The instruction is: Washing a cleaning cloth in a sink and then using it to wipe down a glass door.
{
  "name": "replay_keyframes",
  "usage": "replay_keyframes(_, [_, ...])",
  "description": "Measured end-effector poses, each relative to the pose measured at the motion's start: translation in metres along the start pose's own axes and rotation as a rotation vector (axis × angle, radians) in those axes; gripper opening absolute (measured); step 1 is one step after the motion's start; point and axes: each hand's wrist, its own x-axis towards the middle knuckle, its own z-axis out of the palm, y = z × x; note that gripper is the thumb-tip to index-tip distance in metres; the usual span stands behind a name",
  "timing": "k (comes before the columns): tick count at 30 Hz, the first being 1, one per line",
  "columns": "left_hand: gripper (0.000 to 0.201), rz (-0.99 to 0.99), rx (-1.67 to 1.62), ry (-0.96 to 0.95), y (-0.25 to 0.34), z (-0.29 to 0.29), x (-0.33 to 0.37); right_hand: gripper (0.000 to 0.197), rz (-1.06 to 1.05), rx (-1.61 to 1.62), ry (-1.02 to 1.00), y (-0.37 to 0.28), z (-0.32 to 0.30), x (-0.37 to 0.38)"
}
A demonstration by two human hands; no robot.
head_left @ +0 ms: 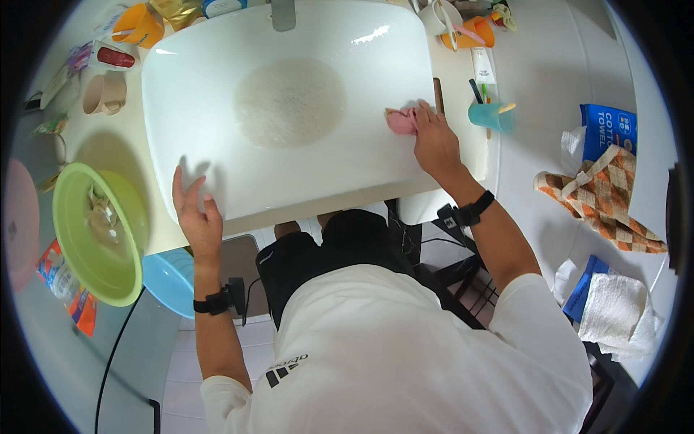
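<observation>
A wide white sink (210, 155) lies before me, with a round pool of cloudy water (290, 101) at its bottom. My right hand (436, 141) reaches over the sink's right side, its fingers closed on a crumpled pink cloth (402, 121) that lies against the sloping inner wall. At the front left corner, my left hand (197, 217) hovers close to the rim with its fingers spread and nothing in them. The metal faucet (283, 14) stands at the far edge.
On the left sit a green basin (137, 239) with something wet inside, a blue basin (168, 281), a beige cup (104, 95) and an orange cup (137, 27). A teal cup (490, 116) and a white tube (482, 66) are at right. A checked towel (600, 199) hangs on the right wall.
</observation>
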Motion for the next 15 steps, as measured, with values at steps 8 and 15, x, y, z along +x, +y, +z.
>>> replay_keyframes(8, [0.029,0.026,0.085,0.008,-0.005,0.006,0.007,0.029,0.045,0.012,-0.045,-0.006,-0.005,0.001])
replay_keyframes(15, [0.029,0.093,0.147,0.043,-0.011,0.005,0.007,0.029,0.105,0.046,-0.183,-0.01,-0.015,-0.005])
